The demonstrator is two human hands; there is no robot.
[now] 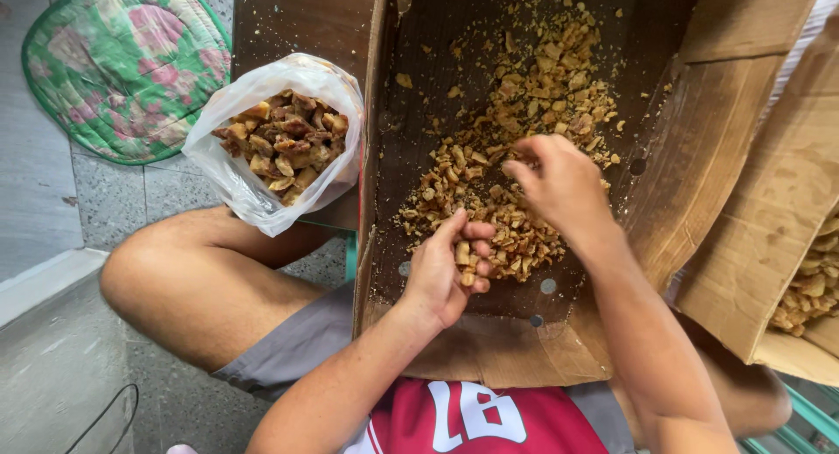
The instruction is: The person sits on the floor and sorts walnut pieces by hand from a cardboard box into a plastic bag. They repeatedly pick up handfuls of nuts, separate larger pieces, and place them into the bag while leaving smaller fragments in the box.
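Brown crumbly pieces (516, 235) sit cupped in curled fingers (476, 249) of left hand (441, 275), low centre of frame; thumb up, palm half closed on a few bits. Right hand (564, 187), centre, has fingertips (516, 167) pinched narrow, dipped into the heap; can't tell if anything's between them. Pieces lie loose w/ crumbs across floor of open cardboard box (384, 139), heap running from centre up to top edge. Plastic bag (280, 144), upper left, just beside box's left wall, mouth open, part-filled w/ same brown pieces. Second box (769, 209) at right edge, more pieces inside. Green floral mat (127, 65) in top left corner, on grey floor, well apart from hands.
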